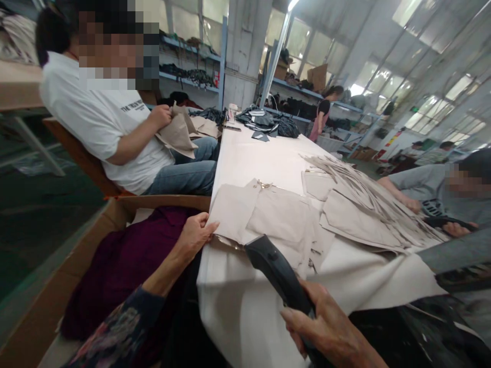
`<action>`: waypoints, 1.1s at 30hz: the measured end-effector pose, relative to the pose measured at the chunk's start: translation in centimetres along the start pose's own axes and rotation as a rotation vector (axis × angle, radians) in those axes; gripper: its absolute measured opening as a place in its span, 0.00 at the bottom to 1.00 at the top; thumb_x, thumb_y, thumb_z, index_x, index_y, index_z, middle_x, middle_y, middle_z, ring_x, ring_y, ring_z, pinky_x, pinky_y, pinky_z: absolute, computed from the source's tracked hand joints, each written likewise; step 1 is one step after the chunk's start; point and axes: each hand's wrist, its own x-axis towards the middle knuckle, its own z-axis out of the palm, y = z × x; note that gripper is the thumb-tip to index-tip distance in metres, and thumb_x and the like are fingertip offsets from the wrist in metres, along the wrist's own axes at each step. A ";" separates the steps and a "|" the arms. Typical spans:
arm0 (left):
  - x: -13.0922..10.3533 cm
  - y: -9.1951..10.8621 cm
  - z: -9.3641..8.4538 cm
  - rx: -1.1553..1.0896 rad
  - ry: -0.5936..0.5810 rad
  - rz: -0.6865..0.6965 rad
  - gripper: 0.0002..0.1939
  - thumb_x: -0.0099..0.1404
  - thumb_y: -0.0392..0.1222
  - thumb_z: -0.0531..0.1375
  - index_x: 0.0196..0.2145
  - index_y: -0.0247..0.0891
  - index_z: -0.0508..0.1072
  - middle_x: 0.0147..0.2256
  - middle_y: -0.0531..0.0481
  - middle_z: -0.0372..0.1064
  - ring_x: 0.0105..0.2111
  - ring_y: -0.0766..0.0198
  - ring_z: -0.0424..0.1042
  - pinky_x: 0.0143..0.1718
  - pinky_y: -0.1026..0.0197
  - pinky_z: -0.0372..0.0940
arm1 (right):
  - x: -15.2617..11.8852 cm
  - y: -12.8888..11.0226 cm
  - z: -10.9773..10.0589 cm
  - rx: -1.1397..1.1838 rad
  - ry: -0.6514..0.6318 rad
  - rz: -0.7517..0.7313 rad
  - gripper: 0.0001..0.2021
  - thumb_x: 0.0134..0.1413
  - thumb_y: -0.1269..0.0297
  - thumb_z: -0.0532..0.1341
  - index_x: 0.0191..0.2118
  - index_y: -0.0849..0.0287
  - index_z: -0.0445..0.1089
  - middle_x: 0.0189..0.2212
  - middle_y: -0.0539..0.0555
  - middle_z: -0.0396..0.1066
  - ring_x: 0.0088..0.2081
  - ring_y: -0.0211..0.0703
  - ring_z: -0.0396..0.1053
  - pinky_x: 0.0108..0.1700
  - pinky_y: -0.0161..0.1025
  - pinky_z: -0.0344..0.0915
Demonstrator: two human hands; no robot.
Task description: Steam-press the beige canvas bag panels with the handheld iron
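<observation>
My left hand (195,232) pinches the near left edge of a flat beige fabric piece (232,207) at the table corner, thumb on top. In my right hand (328,319) is a black electric clipper (278,268), its fingers wrapped round the body. The clipper's head points up and left, close to the fabric's lower edge; whether it touches cannot be made out. A beige pocket-like piece (278,214) lies just right of the held fabric, with a small metallic-looking clasp (264,184) at its top.
More beige pieces (356,220) and long strips lie on the white table (249,153). Dark bundles sit at its far end. A cardboard box (34,312) with purple cloth (126,266) stands at left. One co-worker (99,117) handles beige fabric; another (422,189) grips a black tool.
</observation>
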 end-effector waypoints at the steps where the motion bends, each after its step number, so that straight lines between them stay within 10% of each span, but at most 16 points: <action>1: -0.9 0.0 0.5 0.026 0.002 -0.001 0.17 0.47 0.51 0.64 0.27 0.35 0.66 0.16 0.57 0.64 0.13 0.72 0.58 0.13 0.70 0.49 | -0.3 0.1 0.1 -0.003 0.002 0.003 0.07 0.53 0.64 0.57 0.33 0.63 0.63 0.16 0.45 0.62 0.17 0.32 0.61 0.21 0.28 0.60; 11: -5.9 -0.5 2.7 -0.326 -0.148 0.021 0.26 0.48 0.45 0.67 0.44 0.31 0.71 0.39 0.43 0.75 0.36 0.56 0.74 0.40 0.58 0.68 | -1.3 1.1 0.9 -0.007 0.069 -0.014 0.08 0.54 0.62 0.58 0.32 0.62 0.62 0.15 0.46 0.62 0.16 0.32 0.60 0.19 0.29 0.59; 24: -7.3 -0.5 3.4 -0.442 -0.028 0.055 0.26 0.46 0.42 0.69 0.44 0.32 0.72 0.37 0.46 0.76 0.34 0.59 0.74 0.38 0.61 0.68 | -5.6 1.7 -0.3 -0.008 0.135 -0.021 0.09 0.56 0.61 0.57 0.31 0.63 0.63 0.16 0.46 0.63 0.17 0.32 0.61 0.21 0.28 0.60; 33: -9.3 -1.1 2.6 -0.345 0.007 -0.036 0.25 0.46 0.47 0.67 0.41 0.33 0.71 0.31 0.48 0.75 0.31 0.57 0.73 0.35 0.57 0.68 | -3.4 1.3 0.7 0.074 0.110 -0.076 0.09 0.55 0.60 0.57 0.31 0.62 0.62 0.16 0.46 0.62 0.17 0.32 0.60 0.19 0.28 0.60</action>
